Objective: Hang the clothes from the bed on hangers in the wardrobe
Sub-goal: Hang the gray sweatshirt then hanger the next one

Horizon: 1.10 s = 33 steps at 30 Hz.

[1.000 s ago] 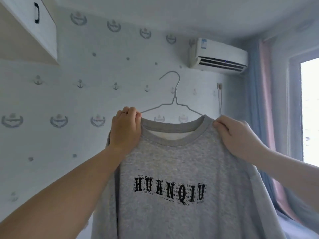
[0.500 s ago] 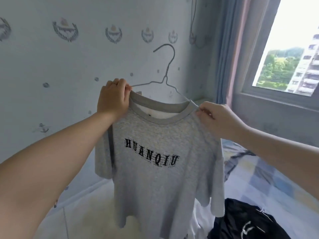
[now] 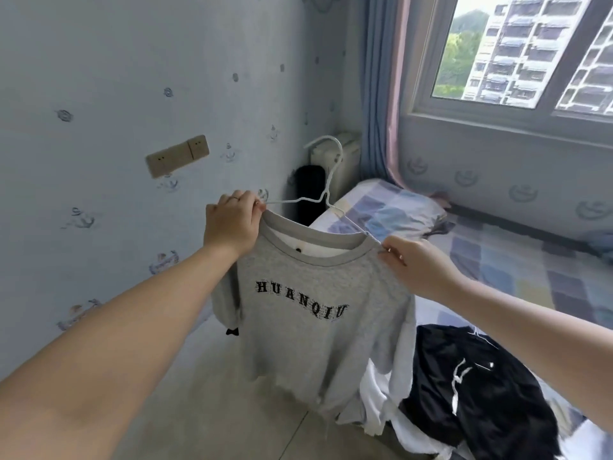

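Holding the grey sweatshirt [image 3: 308, 327] up by its shoulders, the hands are apart and both clamped on it. The left hand [image 3: 232, 224] pinches one shoulder and the right hand [image 3: 418, 267] the other, each at an end of the wire hanger [image 3: 324, 195] threaded through the neck. The hanger's long axis runs from hand to hand, tilted, with the right end lower. Its hook stands up between them, about as near to one as to the other. The sweatshirt hangs below the hands, over the floor just beside the near edge of the bed [image 3: 497, 260], with "HUANQIU" across the chest in black capitals. A black garment [image 3: 481, 393] and a white cloth [image 3: 374, 410] lie heaped at that edge. No wardrobe is in view; the next move likely needs one hand on the hook.
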{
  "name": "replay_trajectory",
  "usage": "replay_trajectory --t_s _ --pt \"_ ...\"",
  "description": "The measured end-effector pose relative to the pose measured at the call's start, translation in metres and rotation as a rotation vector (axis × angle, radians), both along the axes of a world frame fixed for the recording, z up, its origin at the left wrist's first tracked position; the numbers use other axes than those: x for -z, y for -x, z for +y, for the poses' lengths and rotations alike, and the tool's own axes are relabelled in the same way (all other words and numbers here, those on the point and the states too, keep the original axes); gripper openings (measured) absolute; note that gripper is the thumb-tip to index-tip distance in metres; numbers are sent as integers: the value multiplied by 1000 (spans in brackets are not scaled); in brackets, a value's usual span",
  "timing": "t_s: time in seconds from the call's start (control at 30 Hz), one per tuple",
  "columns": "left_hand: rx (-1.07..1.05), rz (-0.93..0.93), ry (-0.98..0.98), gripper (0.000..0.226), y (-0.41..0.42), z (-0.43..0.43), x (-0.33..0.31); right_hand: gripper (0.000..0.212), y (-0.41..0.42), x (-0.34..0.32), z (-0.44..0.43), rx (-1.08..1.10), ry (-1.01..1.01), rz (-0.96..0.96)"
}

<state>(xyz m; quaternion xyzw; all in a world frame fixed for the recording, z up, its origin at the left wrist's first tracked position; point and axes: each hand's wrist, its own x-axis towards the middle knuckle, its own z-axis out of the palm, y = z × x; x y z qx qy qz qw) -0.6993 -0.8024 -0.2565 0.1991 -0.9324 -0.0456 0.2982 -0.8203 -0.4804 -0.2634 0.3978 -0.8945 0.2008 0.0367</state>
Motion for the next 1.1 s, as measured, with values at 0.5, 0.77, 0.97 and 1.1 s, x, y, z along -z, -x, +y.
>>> replay_trajectory --t_s 0.5,0.77,0.97,1.1 --pt "58 -227 -105 25 230 -28 78 18 207 82 -27 193 -69 -140" --pt "31 -425 -197 24 341 -40 141 17 309 139 -49 238 -209 -271" --pt "32 -560 -245 25 391 -58 204 18 352 197 -75 317 -276 -389" --pt "51 -646 -312 27 429 -69 257 19 380 251 -95 404 -348 -458"
